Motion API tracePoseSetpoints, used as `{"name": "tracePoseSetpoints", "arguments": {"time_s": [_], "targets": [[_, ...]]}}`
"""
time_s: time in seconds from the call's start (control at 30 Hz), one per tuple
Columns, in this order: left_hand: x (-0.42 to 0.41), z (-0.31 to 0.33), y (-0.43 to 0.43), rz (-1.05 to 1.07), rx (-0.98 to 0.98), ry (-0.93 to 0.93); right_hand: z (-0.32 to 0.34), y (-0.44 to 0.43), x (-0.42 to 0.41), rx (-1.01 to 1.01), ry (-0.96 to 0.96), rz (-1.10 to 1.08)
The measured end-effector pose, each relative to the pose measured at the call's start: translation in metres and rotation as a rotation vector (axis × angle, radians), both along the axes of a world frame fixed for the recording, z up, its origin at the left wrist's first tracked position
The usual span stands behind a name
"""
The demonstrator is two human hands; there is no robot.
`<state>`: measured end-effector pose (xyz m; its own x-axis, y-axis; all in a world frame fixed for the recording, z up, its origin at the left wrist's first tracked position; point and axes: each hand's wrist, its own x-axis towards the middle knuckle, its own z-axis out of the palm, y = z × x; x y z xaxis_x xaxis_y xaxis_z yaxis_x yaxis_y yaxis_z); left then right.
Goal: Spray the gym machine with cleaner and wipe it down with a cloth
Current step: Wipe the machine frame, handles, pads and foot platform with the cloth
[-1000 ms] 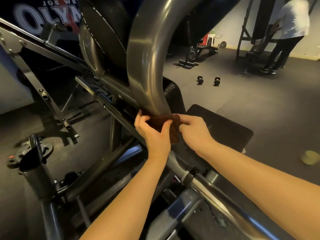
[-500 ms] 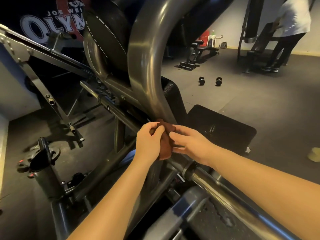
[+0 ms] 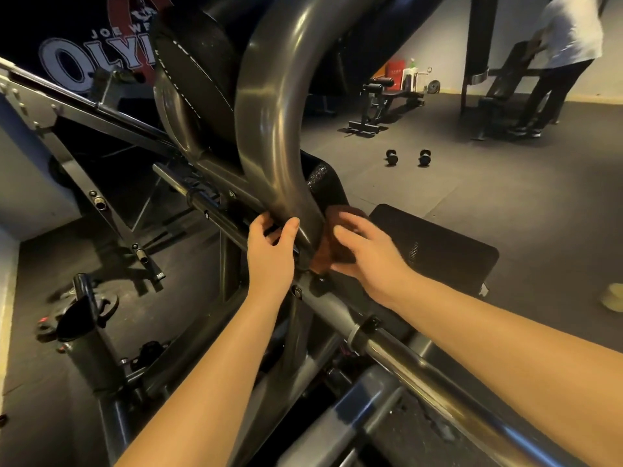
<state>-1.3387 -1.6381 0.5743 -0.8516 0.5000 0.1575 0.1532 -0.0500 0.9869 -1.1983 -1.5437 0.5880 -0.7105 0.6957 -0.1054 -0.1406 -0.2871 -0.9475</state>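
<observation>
The gym machine's curved tube (image 3: 269,129) rises at centre. Half a second ago both hands pinched the cloth before its base; now they have parted. The left hand (image 3: 269,254) curls round the tube's lower end. The right hand (image 3: 367,257), fingers blurred but seemingly curled, holds the brown cloth (image 3: 322,256) against its right side.

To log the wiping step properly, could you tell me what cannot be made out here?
Head view:
1. Cloth: mostly hidden by the curved tube and right hand.
2. Right hand's fingers: motion-blurred.
3. Banner lettering: cut off by the pad.
4. Background person: head beyond the top edge.
</observation>
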Motion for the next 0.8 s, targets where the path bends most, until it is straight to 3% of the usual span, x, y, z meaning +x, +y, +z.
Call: {"name": "tracePoseSetpoints", "arguments": {"time_s": [0.07,0.23,0.4,0.53,0.63,0.7,0.8], "targets": [[0.0,-0.005,0.0,0.004,0.002,0.027,0.005,-0.011,-0.021,0.004,-0.029,-0.008],[-0.002,-0.012,0.003,0.053,0.01,0.089,-0.009,-0.024,-0.054,0.158,-0.182,-0.256],[-0.002,-0.026,0.011,0.087,0.009,0.107,-0.055,0.001,-0.061,-0.085,-0.296,-0.311],[0.007,-0.048,0.02,0.072,-0.11,0.115,-0.085,0.035,-0.063,-0.306,-0.372,-0.283],[0.012,-0.061,0.026,0.078,-0.176,0.113,-0.082,0.042,-0.063,-0.6,-0.321,-0.437],[0.013,-0.064,0.029,0.093,-0.207,0.114,-0.076,0.032,-0.062,-0.528,-0.235,-0.459],[0.014,-0.067,0.031,0.113,-0.257,0.138,-0.076,0.025,-0.06,-0.614,-0.115,-0.407]]}}
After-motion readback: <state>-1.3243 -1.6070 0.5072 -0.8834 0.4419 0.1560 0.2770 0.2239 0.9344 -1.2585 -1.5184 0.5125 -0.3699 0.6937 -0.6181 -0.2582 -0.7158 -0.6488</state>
